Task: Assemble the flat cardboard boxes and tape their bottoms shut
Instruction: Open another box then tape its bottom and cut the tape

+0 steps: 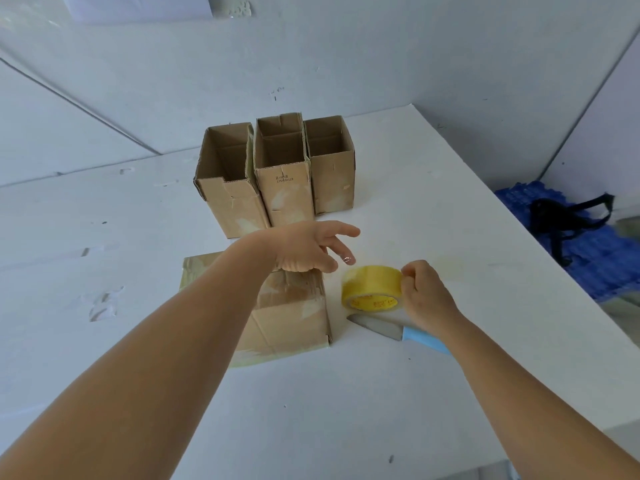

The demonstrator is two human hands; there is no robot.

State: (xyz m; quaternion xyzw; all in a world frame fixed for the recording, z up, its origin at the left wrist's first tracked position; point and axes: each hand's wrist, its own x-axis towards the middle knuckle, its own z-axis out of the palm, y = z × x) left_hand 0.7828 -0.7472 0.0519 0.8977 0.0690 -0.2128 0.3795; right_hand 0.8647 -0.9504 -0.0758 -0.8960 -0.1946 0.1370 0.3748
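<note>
Nearest you on the white desk (398, 393) lies a knife (398, 332) with a blue handle, partly under your right wrist. Your right hand (424, 294) has its fingers pinched on the rim of the yellow tape roll (372, 287), which stands on edge. Just left of it lies the flat box (291, 317), crossed by your left arm. Your left hand (308, 249) hovers above it, fingers spread and empty. Farther back, three open boxes (282, 171) stand upright, side by side.
</note>
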